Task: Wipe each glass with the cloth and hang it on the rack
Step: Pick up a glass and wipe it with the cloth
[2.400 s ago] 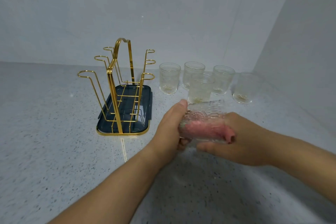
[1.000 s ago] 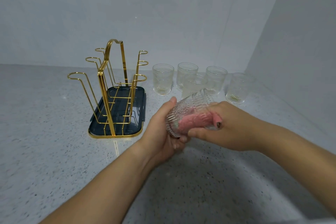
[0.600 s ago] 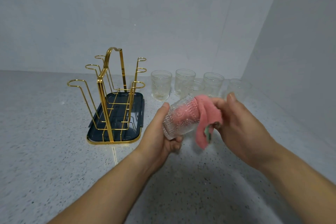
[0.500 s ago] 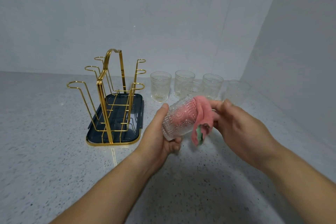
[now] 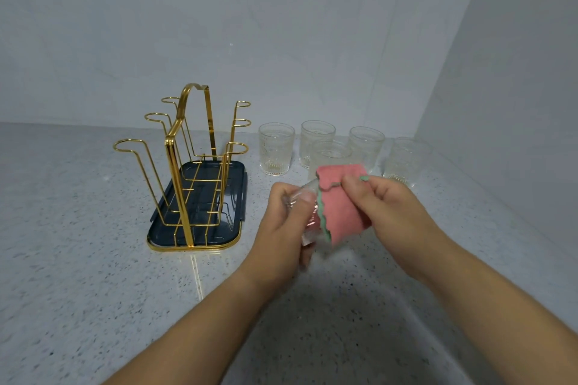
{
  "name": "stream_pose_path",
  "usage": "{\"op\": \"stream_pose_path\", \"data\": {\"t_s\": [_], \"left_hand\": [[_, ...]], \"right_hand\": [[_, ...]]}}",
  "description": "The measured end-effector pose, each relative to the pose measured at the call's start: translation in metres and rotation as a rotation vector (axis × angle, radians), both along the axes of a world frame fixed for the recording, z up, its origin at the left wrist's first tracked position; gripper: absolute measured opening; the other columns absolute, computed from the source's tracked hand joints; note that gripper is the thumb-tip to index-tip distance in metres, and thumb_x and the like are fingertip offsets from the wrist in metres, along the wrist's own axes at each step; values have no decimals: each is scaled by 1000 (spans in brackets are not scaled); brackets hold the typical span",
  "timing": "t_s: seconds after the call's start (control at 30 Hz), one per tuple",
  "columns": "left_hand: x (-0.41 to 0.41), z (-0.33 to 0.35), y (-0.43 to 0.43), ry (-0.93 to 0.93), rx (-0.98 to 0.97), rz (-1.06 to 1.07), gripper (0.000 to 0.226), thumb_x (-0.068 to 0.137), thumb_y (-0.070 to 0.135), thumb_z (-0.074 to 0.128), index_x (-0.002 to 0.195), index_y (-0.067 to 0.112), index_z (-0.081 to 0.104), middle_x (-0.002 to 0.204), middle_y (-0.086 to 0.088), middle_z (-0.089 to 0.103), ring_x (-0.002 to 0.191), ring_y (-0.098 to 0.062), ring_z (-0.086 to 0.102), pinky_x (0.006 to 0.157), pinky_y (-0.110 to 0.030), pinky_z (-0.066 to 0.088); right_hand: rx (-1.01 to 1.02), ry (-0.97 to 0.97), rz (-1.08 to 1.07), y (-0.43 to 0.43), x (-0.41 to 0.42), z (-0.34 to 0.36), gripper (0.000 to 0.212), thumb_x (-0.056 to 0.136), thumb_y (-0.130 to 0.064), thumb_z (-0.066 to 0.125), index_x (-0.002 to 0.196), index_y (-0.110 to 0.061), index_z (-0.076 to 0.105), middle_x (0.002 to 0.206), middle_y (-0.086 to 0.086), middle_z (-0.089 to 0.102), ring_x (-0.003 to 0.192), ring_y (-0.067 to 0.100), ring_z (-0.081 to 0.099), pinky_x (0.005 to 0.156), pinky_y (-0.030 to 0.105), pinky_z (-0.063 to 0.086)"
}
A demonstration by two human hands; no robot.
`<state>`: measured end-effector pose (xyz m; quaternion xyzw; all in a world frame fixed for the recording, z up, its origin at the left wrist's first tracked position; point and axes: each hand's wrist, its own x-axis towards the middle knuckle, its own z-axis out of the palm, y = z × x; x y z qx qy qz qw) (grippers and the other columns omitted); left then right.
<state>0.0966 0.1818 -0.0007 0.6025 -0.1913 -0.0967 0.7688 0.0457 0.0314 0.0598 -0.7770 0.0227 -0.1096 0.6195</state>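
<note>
Over the counter (image 5: 78,259), the left hand (image 5: 281,225) curls round a glass (image 5: 308,194), blurred and mostly hidden by the pink cloth (image 5: 342,206) the right hand (image 5: 397,216) pinches against it, right of the gold rack (image 5: 190,172), with five more glasses (image 5: 276,148) behind, one partly covered.
</note>
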Motion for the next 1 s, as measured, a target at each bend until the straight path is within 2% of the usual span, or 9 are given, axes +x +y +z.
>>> {"op": "stream_pose_path", "data": {"t_s": [0.13, 0.3, 0.4, 0.53, 0.6, 0.7, 0.8, 0.9, 1.0], "left_hand": [[-9, 4, 2, -161, 37, 73, 26, 107, 39, 49, 109, 14, 48, 78, 6, 60, 61, -3, 57, 52, -17, 43], [-6, 16, 6, 246, -51, 11, 48, 105, 55, 41, 92, 10, 51, 55, -2, 48, 39, -14, 39, 44, -21, 28], [-3, 17, 6, 394, -68, -122, 56, 105, 58, 39, 82, 12, 63, 51, -1, 51, 38, -14, 43, 38, -17, 28], [-5, 6, 4, 97, 90, -32, 32, 107, 49, 44, 103, 18, 44, 71, -4, 54, 51, -15, 47, 43, -30, 37], [-6, 3, 6, -162, 192, -19, 17, 104, 43, 49, 106, 26, 45, 88, -1, 59, 66, -7, 57, 57, -24, 49], [-12, 9, 8, -253, 192, -20, 27, 95, 50, 48, 110, 28, 47, 87, 8, 63, 69, 0, 59, 62, -20, 50], [-11, 12, 4, -36, 94, 8, 37, 106, 48, 42, 105, 10, 46, 69, -2, 57, 51, -19, 49, 46, -34, 40], [2, 7, 5, 332, -3, -109, 73, 102, 61, 43, 120, -8, 57, 66, -18, 58, 48, -25, 50, 43, -26, 35], [10, 5, 9, 602, -91, -385, 72, 92, 69, 51, 125, 8, 71, 87, -21, 66, 61, -24, 54, 46, -21, 31]], "right_hand": [[68, -4, -7, 10, 4, 3, 48, 103, -41, 51, 97, 1, 75, 93, 19, 78, 77, 19, 75, 74, 28, 61], [-77, -29, 101, 7, -10, -10, 35, 94, -38, 52, 85, -10, 70, 69, -9, 72, 67, 1, 67, 64, 15, 54], [-106, -14, 134, -2, -13, -20, 31, 86, -41, 53, 88, -14, 69, 73, -12, 72, 71, 2, 68, 68, 18, 55], [-24, 22, 28, -9, -7, -18, 49, 83, -46, 55, 91, -1, 73, 81, 2, 77, 74, 8, 70, 73, 26, 55], [79, 73, 7, -9, -2, -11, 50, 85, -50, 56, 88, -4, 77, 85, 14, 79, 76, 18, 73, 74, 31, 60], [186, 97, 32, -3, -1, 1, 45, 92, -45, 58, 89, -5, 79, 85, 16, 79, 75, 22, 76, 72, 30, 60], [79, 50, 54, 3, -5, 1, 53, 100, -46, 52, 98, 1, 76, 91, 13, 79, 82, 25, 76, 80, 32, 61], [-123, -17, 63, 2, -12, -8, 63, 86, -54, 53, 88, 8, 63, 72, 7, 58, 67, 18, 55, 68, 34, 48], [-220, 0, 104, -4, -18, -14, 44, 82, -51, 53, 77, -8, 64, 66, -5, 57, 62, 11, 54, 63, 29, 48]]}}
